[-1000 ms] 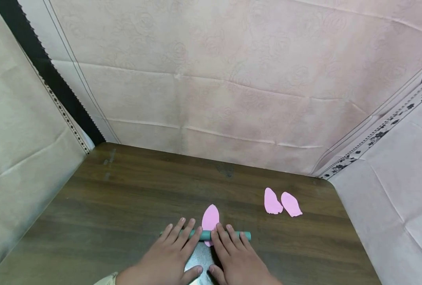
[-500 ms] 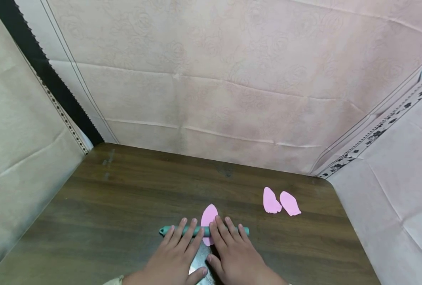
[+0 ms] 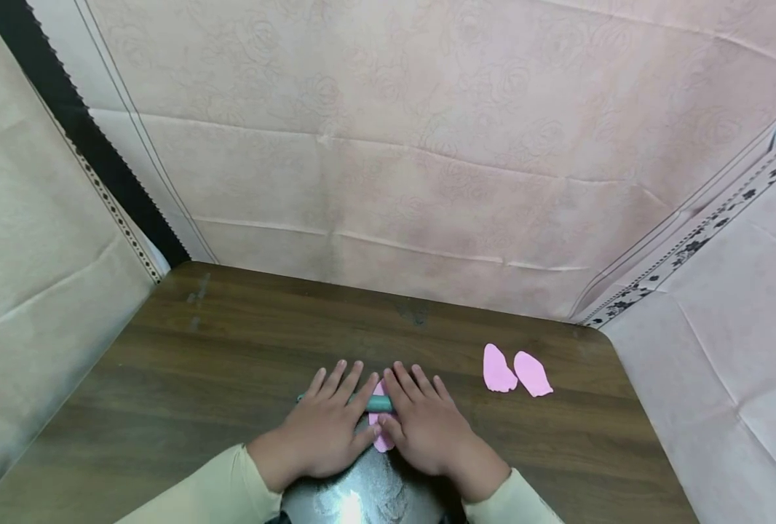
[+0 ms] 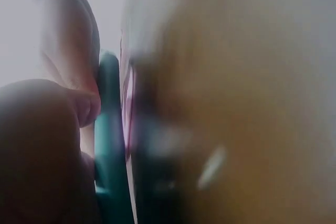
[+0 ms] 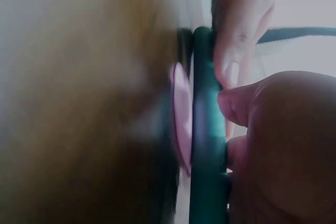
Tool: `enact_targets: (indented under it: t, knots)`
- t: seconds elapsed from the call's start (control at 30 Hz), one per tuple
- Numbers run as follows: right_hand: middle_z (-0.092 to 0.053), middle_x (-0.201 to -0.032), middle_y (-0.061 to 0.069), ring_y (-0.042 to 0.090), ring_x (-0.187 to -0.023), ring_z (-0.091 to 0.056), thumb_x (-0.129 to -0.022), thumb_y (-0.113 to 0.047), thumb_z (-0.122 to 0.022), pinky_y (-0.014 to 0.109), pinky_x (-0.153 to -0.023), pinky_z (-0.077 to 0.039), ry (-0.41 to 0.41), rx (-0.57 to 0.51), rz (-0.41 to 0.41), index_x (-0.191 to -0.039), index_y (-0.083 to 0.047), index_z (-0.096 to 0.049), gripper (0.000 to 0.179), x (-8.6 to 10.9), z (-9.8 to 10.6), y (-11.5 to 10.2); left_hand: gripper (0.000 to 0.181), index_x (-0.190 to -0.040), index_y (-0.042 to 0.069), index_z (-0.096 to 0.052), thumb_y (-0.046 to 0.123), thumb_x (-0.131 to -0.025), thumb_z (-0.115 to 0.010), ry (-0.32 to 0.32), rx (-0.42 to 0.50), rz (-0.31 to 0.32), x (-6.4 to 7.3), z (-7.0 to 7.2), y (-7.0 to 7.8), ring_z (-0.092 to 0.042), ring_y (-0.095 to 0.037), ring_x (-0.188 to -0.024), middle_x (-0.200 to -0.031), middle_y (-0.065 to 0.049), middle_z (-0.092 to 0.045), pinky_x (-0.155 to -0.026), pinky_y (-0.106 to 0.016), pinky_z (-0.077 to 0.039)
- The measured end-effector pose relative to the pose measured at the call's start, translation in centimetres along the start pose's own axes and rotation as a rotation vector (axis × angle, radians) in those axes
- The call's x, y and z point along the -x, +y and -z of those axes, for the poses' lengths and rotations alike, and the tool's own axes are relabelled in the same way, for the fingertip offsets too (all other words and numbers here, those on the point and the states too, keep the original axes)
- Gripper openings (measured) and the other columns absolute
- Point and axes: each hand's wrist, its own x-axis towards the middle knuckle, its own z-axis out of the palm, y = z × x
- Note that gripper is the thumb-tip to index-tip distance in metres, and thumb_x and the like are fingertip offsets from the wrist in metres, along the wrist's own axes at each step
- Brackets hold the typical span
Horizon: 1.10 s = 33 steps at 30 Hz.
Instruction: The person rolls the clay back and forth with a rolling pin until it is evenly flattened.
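In the head view, a slim green rolling pin (image 3: 379, 403) lies crosswise over a flat pink leaf-shaped piece (image 3: 383, 442), possibly modelling clay, on the table. Both hands lie palm down across the pin with fingers stretched forward. My left hand (image 3: 327, 429) covers its left part, and my right hand (image 3: 429, 428) covers its right part. The thumbs point inward over the near end of the pink piece. Both wrist views show the thumbs beside the pin (image 5: 207, 129). There, the thin edge of the pink piece (image 5: 182, 114) sits against the pin.
Two more flat pink pieces, one (image 3: 498, 369) beside the other (image 3: 533, 374), lie towards the right back of the brown wooden table (image 3: 244, 335). Pale patterned cloth (image 3: 388, 182) walls the table at the back and sides. A bright glare (image 3: 351, 507) shows between the forearms.
Both hands have moved forward, away from the body, and the green rolling pin has travelled with them towards the far end of the pink piece. More of the sleeves now shows.
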Motion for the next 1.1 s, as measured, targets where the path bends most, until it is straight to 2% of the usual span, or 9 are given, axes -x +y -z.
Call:
enact_targets:
  t: [0.2,0.4,0.63,0.93,1.03,1.1]
  knots:
    - [-0.013,-0.191,0.004,0.039,-0.177,-0.011,-0.121,-0.061,-0.03,0.07,-0.14,-0.014,-0.034,0.002,-0.032,-0.182,-0.023,-0.019,0.073,-3.3,0.4,1.5,0.073,-0.181,0.022,-0.025,0.06,-0.12,-0.035,-0.03,-0.029,0.04,-3.0,0.9,-1.4,-0.009,-0.045,-0.176,-0.19,-0.014,-0.013,-0.139,-0.071,-0.01]
    - [-0.01,-0.191,0.005,0.039,-0.177,-0.008,-0.12,-0.065,-0.024,0.068,-0.141,-0.01,-0.057,-0.029,-0.065,-0.182,-0.025,-0.019,0.074,-5.9,1.2,2.9,0.074,-0.181,0.022,-0.028,0.063,-0.12,-0.03,-0.033,-0.034,0.05,-5.5,1.9,-3.0,-0.008,-0.045,-0.176,-0.19,-0.014,-0.013,-0.14,-0.07,-0.008]
    - [-0.011,-0.191,0.009,0.042,-0.177,-0.007,-0.119,-0.067,-0.022,0.068,-0.141,-0.01,-0.024,0.0,-0.112,-0.182,-0.023,-0.019,0.077,-8.0,1.5,3.7,0.077,-0.181,0.024,-0.024,0.068,-0.118,-0.025,-0.047,-0.01,0.094,-7.7,2.4,-4.4,-0.004,-0.044,-0.177,-0.191,-0.012,-0.01,-0.14,-0.069,-0.004]
    - [-0.009,-0.191,0.01,0.041,-0.178,-0.005,-0.118,-0.07,-0.02,0.065,-0.141,-0.012,-0.022,0.003,-0.138,-0.182,-0.028,-0.02,0.077,-10.7,2.0,4.8,0.076,-0.181,0.023,-0.028,0.067,-0.119,-0.025,-0.05,-0.006,0.165,-10.1,3.1,-5.8,-0.005,-0.046,-0.176,-0.19,-0.015,-0.012,-0.14,-0.071,-0.005]
    - [-0.006,-0.191,0.01,0.04,-0.178,-0.004,-0.117,-0.071,-0.021,0.065,-0.142,-0.012,-0.028,0.003,-0.149,-0.182,-0.03,-0.02,0.077,-11.2,2.1,5.1,0.075,-0.18,0.023,-0.03,0.066,-0.119,-0.026,-0.041,-0.015,0.148,-10.6,3.2,-6.1,-0.008,-0.046,-0.176,-0.19,-0.015,-0.015,-0.14,-0.07,-0.008]
    - [-0.006,-0.192,0.01,0.041,-0.178,-0.004,-0.117,-0.071,-0.021,0.065,-0.142,-0.012,-0.03,0.006,-0.153,-0.182,-0.031,-0.02,0.076,-11.4,2.0,5.3,0.073,-0.178,0.021,-0.037,0.064,-0.12,-0.032,-0.015,-0.002,0.099,-10.6,3.3,-6.2,-0.02,-0.044,-0.175,-0.187,-0.015,-0.027,-0.14,-0.067,-0.017]
